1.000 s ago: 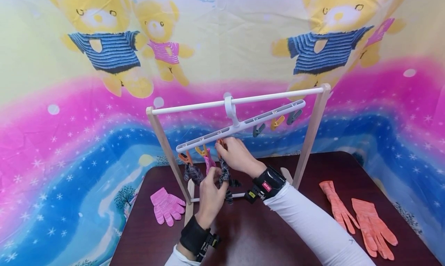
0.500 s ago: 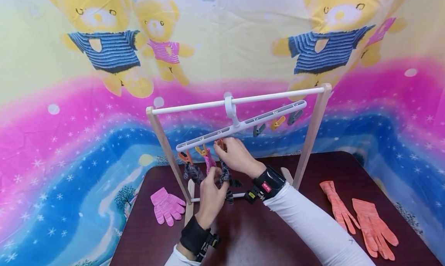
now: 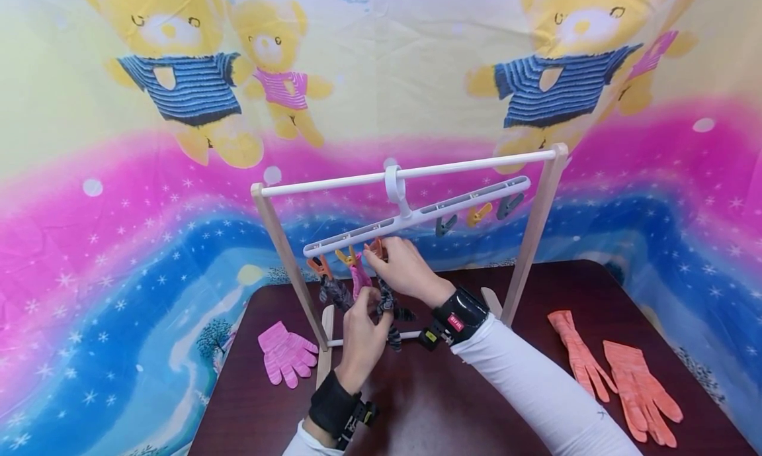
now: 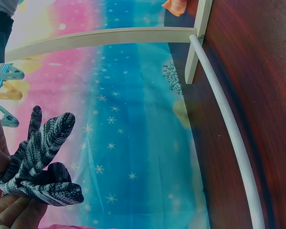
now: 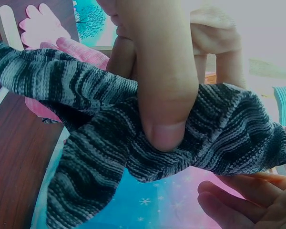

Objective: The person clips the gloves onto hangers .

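Note:
A black-and-grey knit glove [image 5: 93, 162] hangs under the left half of the white clip hanger [image 3: 464, 201]. My left hand [image 3: 364, 330] pinches it between thumb and fingers, and its knit fingers [image 4: 52, 136] stick out freely. Higher up, my right hand [image 3: 411, 271] grips an orange clip [image 3: 374, 246] at the glove's upper end; whether that clip bites the cloth is hidden by the fingers. Left of my hands, a pink glove [image 3: 360, 278] hangs from a yellow clip [image 3: 346, 257], and another black-and-grey glove [image 3: 335, 292] from an orange clip [image 3: 319, 266].
The hanger hooks, tilted, over the white rod [image 3: 476, 163] of a wooden-post stand [image 3: 530, 244]. Two grey-green clips [image 3: 446, 225] and a yellow clip [image 3: 479, 214] hang at right. A pink glove [image 3: 287, 354] lies left on the table [image 3: 440, 403], two orange gloves [image 3: 639, 390] right.
The hanger has swung slightly: its right end sits a little lower and farther right, its left end a touch higher. My right hand's fingertips have shifted slightly left; my left hand stays in place.

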A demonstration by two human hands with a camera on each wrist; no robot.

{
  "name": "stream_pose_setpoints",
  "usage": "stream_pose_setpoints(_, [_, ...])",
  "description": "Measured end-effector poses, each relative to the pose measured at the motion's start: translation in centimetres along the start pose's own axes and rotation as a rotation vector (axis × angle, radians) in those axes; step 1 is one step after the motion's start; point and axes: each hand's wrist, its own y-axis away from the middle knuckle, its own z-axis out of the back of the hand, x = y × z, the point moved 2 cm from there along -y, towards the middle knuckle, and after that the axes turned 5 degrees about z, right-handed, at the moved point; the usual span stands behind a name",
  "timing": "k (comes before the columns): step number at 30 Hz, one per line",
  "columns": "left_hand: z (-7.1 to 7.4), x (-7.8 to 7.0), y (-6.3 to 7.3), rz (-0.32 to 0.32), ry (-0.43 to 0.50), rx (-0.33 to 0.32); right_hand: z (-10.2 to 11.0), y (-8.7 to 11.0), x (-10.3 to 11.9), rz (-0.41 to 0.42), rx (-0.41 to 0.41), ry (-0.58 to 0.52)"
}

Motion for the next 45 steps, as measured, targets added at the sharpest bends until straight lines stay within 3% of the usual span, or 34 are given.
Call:
stream_pose_setpoints(22, [0.0, 0.3, 0.1, 0.007, 0.001, 0.003, -0.2, 0.1, 0.2, 0.030, -0.021, -0.008])
stream_pose_setpoints(37, [0.0, 0.7, 0.4, 0.017, -0.050, -0.012, -0.3, 0.1, -0.1, 0.025, -0.025, -0.022])
stream_pose_setpoints(45, [-0.2, 1.2, 0.6, 0.003, -0.070, 0.019, -0.3, 0.1, 0.0, 0.035, -0.032, -0.022])
